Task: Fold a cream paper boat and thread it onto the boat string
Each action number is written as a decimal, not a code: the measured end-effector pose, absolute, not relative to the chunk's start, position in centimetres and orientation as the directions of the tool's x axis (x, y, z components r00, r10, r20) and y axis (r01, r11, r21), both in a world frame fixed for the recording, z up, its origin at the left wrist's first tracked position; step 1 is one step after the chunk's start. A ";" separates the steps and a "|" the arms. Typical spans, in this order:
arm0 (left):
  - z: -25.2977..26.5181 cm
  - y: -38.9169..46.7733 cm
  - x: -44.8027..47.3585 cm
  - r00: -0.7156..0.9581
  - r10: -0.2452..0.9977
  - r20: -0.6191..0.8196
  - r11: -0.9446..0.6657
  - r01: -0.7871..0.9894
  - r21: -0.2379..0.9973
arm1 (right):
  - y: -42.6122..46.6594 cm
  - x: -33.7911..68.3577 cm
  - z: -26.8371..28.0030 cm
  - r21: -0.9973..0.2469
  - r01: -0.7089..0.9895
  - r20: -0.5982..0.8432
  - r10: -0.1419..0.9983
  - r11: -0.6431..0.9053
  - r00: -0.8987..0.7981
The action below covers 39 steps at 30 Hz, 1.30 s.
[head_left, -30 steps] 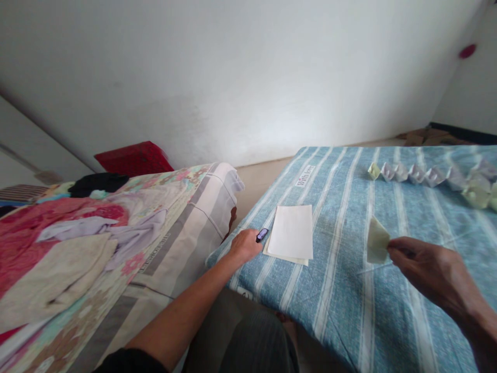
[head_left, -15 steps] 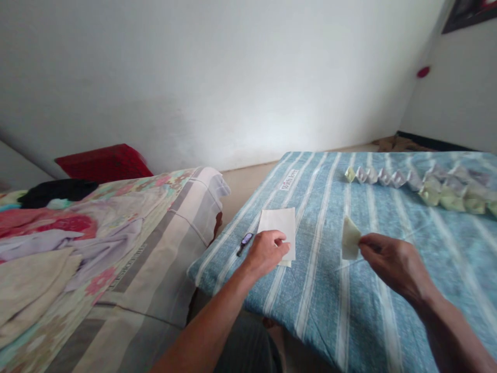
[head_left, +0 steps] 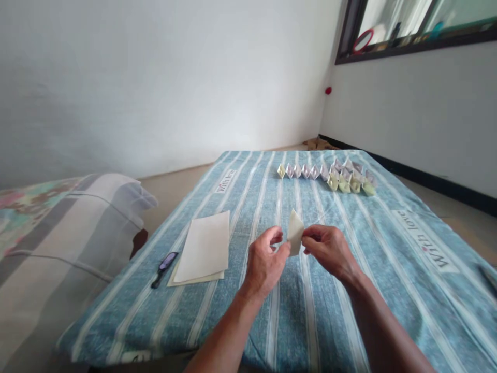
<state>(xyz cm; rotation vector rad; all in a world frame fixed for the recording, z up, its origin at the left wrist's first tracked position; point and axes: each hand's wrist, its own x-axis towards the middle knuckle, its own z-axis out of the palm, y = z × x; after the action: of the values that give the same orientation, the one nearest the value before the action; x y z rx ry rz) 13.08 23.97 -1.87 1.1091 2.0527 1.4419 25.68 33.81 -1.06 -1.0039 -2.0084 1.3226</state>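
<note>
Above the striped cloth, a small folded piece of pale yellow paper (head_left: 295,230) stands upright, one corner pointing up. My right hand (head_left: 328,247) pinches its right edge between thumb and fingers. On the other side, my left hand (head_left: 267,256) has its thumb tip at the paper's left edge, with a gap between thumb and curved forefinger. Whether that thumb presses on the paper is hard to tell. Further left lie flat white sheets of paper (head_left: 204,246), with a pale yellow sheet (head_left: 196,280) showing underneath.
Blue striped cloth (head_left: 256,316) covers the surface. Folded paper boat-like shapes (head_left: 306,171), white and yellow, stand in a row and a cluster at the back. A small dark object with a purple oval (head_left: 165,267) lies left of the sheets. A bed (head_left: 89,233) stands left.
The view has swung right. My left hand has left the paper sheets and come across to the folded paper, which my right hand still holds.
</note>
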 end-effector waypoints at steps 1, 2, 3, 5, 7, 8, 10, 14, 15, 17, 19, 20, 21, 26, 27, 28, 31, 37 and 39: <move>-2.2 24.1 13.3 -0.609 0.779 0.151 0.148 0.412 0.899 | 33.8 25.8 -1.0 -0.923 0.298 0.025 0.813 0.242 -0.581; -2.4 24.3 13.5 -0.611 0.766 0.201 0.139 0.462 0.876 | 33.8 25.9 -0.9 -0.921 0.304 0.024 0.815 0.243 -0.578; -2.7 24.4 13.7 -0.610 0.746 0.266 0.125 0.521 0.844 | 33.8 26.0 -0.8 -0.917 0.312 0.025 0.817 0.248 -0.576; -3.1 24.6 14.0 -0.580 0.699 0.419 0.083 0.647 0.758 | 33.7 26.0 -0.6 -0.905 0.334 0.030 0.824 0.263 -0.566; -3.2 24.7 14.3 -0.522 0.658 0.542 0.037 0.742 0.669 | 33.6 25.9 -0.5 -0.893 0.358 0.031 0.830 0.273 -0.557; -3.3 24.7 14.4 -0.492 0.647 0.583 0.016 0.773 0.634 | 33.5 25.8 -0.5 -0.888 0.368 0.032 0.834 0.277 -0.551; -3.3 24.8 14.7 -0.445 0.642 0.625 -0.011 0.809 0.587 | 33.4 25.6 -0.4 -0.879 0.379 0.041 0.838 0.289 -0.544; -3.5 25.1 14.8 -0.412 0.661 0.627 -0.015 0.828 0.560 | 33.3 25.2 -0.4 -0.859 0.399 0.062 0.839 0.321 -0.541; -3.6 25.1 14.8 -0.416 0.668 0.617 -0.006 0.826 0.563 | 33.3 25.1 -0.4 -0.851 0.409 0.062 0.838 0.328 -0.542; -3.7 25.2 14.7 -0.430 0.685 0.589 0.018 0.818 0.576 | 33.2 25.0 -0.4 -0.836 0.429 0.064 0.837 0.342 -0.544; -3.7 25.2 14.6 -0.444 0.701 0.558 0.045 0.808 0.587 | 33.1 25.0 -0.3 -0.817 0.447 0.075 0.836 0.364 -0.544; -3.6 25.2 14.5 -0.450 0.709 0.543 0.058 0.804 0.591 | 33.0 25.0 -0.3 -0.808 0.455 0.082 0.835 0.376 -0.544; -3.6 25.2 14.5 -0.454 0.717 0.529 0.069 0.801 0.594 | 32.9 24.9 -0.3 -0.799 0.461 0.089 0.834 0.386 -0.545; -3.5 25.3 14.5 -0.471 0.742 0.477 0.110 0.788 0.606 | 32.6 24.8 -0.3 -0.752 0.502 0.104 0.829 0.427 -0.550; -3.6 25.3 14.5 -0.472 0.746 0.470 0.114 0.786 0.608 | 32.5 24.8 -0.3 -0.737 0.518 0.105 0.830 0.435 -0.548; -3.6 25.3 14.5 -0.474 0.749 0.463 0.118 0.783 0.611 | 32.5 24.7 -0.4 -0.721 0.533 0.106 0.831 0.442 -0.546; -3.6 25.2 14.4 -0.483 0.757 0.440 0.124 0.768 0.629 | 32.4 24.6 -0.5 -0.693 0.555 0.112 0.829 0.460 -0.548; -3.6 25.3 14.2 -0.468 0.777 0.421 0.094 0.747 0.658 | 32.4 24.6 -0.5 -0.698 0.548 0.111 0.826 0.461 -0.553; -3.6 25.3 14.3 -0.468 0.784 0.408 0.093 0.737 0.669 | 32.4 24.7 -0.4 -0.706 0.542 0.102 0.822 0.457 -0.560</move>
<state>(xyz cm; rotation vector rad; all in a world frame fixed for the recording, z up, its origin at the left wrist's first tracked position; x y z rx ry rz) 14.25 25.28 -3.60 1.5906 2.2815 1.3414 24.66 32.36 -0.35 -1.1433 -2.2787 0.8766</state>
